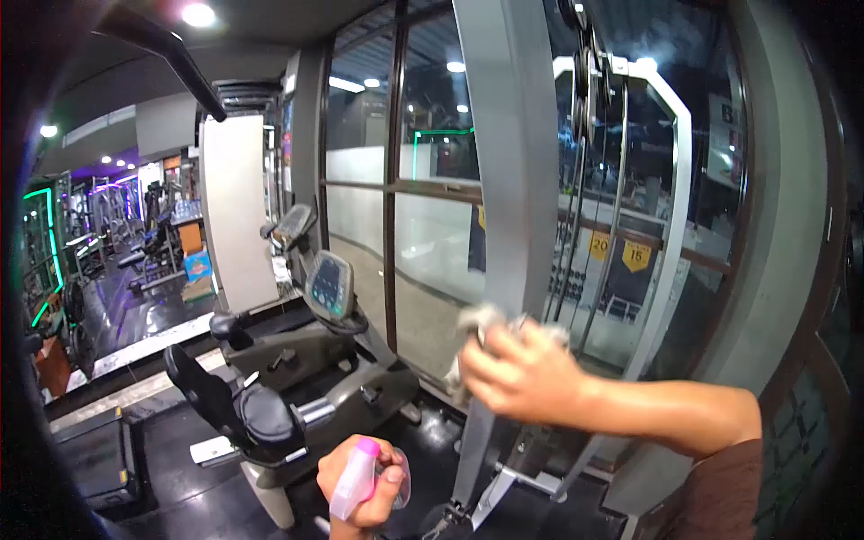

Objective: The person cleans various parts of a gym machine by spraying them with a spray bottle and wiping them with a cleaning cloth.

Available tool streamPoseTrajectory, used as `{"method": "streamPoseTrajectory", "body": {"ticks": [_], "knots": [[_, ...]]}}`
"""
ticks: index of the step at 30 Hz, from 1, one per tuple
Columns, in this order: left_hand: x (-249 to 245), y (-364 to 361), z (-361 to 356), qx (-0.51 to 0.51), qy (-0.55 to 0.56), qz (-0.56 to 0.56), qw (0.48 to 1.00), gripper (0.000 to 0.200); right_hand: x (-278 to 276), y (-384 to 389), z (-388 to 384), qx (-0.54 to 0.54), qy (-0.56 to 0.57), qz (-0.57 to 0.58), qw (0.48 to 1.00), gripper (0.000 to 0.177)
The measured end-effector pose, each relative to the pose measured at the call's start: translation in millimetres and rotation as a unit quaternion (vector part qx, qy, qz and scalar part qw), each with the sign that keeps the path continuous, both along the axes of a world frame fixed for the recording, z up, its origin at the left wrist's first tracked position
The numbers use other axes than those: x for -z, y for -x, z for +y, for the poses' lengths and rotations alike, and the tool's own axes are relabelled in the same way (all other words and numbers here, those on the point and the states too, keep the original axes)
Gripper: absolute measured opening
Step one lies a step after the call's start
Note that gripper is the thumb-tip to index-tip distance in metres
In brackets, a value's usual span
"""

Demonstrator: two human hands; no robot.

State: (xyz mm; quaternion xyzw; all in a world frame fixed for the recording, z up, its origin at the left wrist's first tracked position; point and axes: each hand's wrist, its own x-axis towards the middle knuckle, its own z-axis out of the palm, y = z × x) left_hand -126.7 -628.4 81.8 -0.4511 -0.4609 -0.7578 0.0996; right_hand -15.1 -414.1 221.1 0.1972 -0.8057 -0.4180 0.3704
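Observation:
My right hand (531, 373) is closed around a crumpled pale cloth (479, 320), slightly blurred, up against the tall grey metal post (517, 180) of a cable machine. Low in the view, my left hand (373, 513) has its fingers wrapped round a translucent spray bottle (353, 484) with a pink part at its top; the hand hides some of it. Behind the post run the machine's cables, pulleys (585, 99) and white tubular frame (681, 162).
A recumbent exercise bike with a black seat (270, 421) and a console (329, 286) stands to the left, a second bike behind it. Large windows (436, 234) line the far side. A white column (238, 207) stands beyond the bikes, and more gym machines fill the far left.

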Motion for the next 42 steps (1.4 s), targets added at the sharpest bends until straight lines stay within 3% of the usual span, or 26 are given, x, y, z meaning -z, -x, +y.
{"method": "streamPoseTrajectory", "body": {"ticks": [1, 2, 3, 5, 6, 7, 8, 10, 11, 12, 13, 15, 17, 19, 21, 25, 28, 29, 31, 32, 33, 34, 37, 40, 42], "knots": [[0.1, 7.2, -0.2, 0.003, 0.001, 0.047, 0.999, 0.029, -36.2, 5.4, -8.1, -0.012, -0.03, 0.071, 0.997, 0.016], [-15.8, -4.3, -1.4, 0.005, -0.001, 0.007, 1.0, 0.029, -74.9, 16.1, -12.2, -0.044, -0.062, 0.145, 0.987, 0.015], [-17.3, -0.7, -2.8, 0.009, 0.023, 0.037, 0.999, 0.029, -119.0, 24.0, -21.0, -0.065, -0.096, 0.226, 0.967, 0.013], [-30.1, -8.9, 1.2, 0.019, 0.003, 0.06, 0.998, 0.021, -205.5, 32.1, -33.7, -0.102, -0.148, 0.306, 0.935, 0.009], [-48.0, -9.6, 4.8, -0.05, -0.044, 0.176, 0.982, 0.02, -241.5, 33.6, -39.7, -0.104, -0.179, 0.327, 0.922, 0.007], [-51.1, -9.8, 7.5, -0.048, -0.058, 0.181, 0.981, 0.018, -268.7, 35.8, -45.9, -0.16, -0.174, 0.341, 0.91, 0.008], [-51.3, -10.4, 7.4, -0.031, -0.04, 0.164, 0.985, 0.018, -280.9, 30.7, -56.4, -0.146, -0.159, 0.347, 0.913, 0.009], [-50.4, -10.3, 11.2, 0.024, -0.034, 0.125, 0.991, 0.019, -289.0, 27.3, -60.9, -0.116, -0.108, 0.356, 0.921, 0.013], [-53.4, -5.8, 13.5, -0.008, -0.049, 0.178, 0.983, 0.02, -287.4, 30.8, -53.7, -0.099, -0.072, 0.358, 0.926, 0.015], [-53.4, -3.4, 14.3, -0.003, -0.047, 0.175, 0.983, 0.02, -283.4, 44.4, -34.8, -0.049, -0.076, 0.386, 0.918, 0.031], [-51.9, -2.1, 15.2, 0.003, -0.047, 0.172, 0.984, 0.019, -269.8, 37.5, -33.5, -0.022, -0.068, 0.348, 0.935, 0.032], [-44.7, -0.5, 14.8, 0.014, -0.053, 0.143, 0.988, 0.019, -228.3, 30.4, -26.4, 0.006, -0.077, 0.321, 0.944, 0.027], [-44.5, 1.3, 10.8, 0.016, -0.048, 0.136, 0.989, 0.019, -180.4, 29.3, -11.2, 0.009, -0.106, 0.307, 0.946, 0.008], [-48.2, 2.8, 3.4, 0.006, -0.035, 0.151, 0.988, 0.019, -141.8, 14.3, -8.2, 0.079, -0.126, 0.151, 0.977, 0.012], [-55.4, 2.0, 0.9, -0.014, -0.047, 0.182, 0.982, 0.02, -133.5, 17.1, 3.7, 0.041, -0.157, 0.125, 0.979, 0.015], [-60.5, -3.0, 5.2, -0.004, -0.058, 0.2, 0.978, 0.022, -214.5, 28.1, -25.2, 0.011, -0.163, 0.254, 0.953, 0.006], [-60.4, -3.9, 10.3, 0.009, -0.054, 0.196, 0.979, 0.023, -296.1, 32.1, -40.3, -0.012, -0.181, 0.388, 0.903, 0.008], [-59.6, -4.6, 11.0, 0.012, -0.051, 0.192, 0.98, 0.024, -316.4, 31.7, -41.6, -0.072, -0.174, 0.408, 0.893, 0.008], [-54.2, -3.1, 12.5, 0.01, -0.034, 0.162, 0.986, 0.025, -324.0, 15.1, -60.6, -0.076, -0.07, 0.365, 0.925, 0.014], [-50.4, -1.8, 14.3, 0.007, -0.032, 0.151, 0.988, 0.025, -322.1, 18.5, -57.9, -0.038, -0.045, 0.337, 0.94, 0.013], [-47.3, -1.5, 15.2, 0.004, -0.029, 0.139, 0.99, 0.025, -315.6, 40.3, -36.1, -0.057, -0.08, 0.38, 0.92, 0.017], [-50.8, -1.3, 14.5, 0.002, -0.039, 0.157, 0.987, 0.023, -295.4, 42.2, -30.0, -0.06, -0.09, 0.371, 0.922, 0.008], [-43.6, -1.2, 10.4, 0.032, -0.023, 0.116, 0.992, 0.02, -197.4, 38.6, -14.0, -0.05, -0.074, 0.319, 0.944, 0.003], [-32.3, 0.2, 4.6, 0.066, -0.01, 0.073, 0.995, 0.02, -67.9, 27.0, 12.7, 0.069, -0.051, 0.19, 0.978, 0.009], [-33.5, 1.4, -1.1, 0.055, -0.009, 0.098, 0.994, 0.02, 9.8, 10.9, 24.8, 0.019, 0.006, 0.099, 0.995, 0.014]]}}
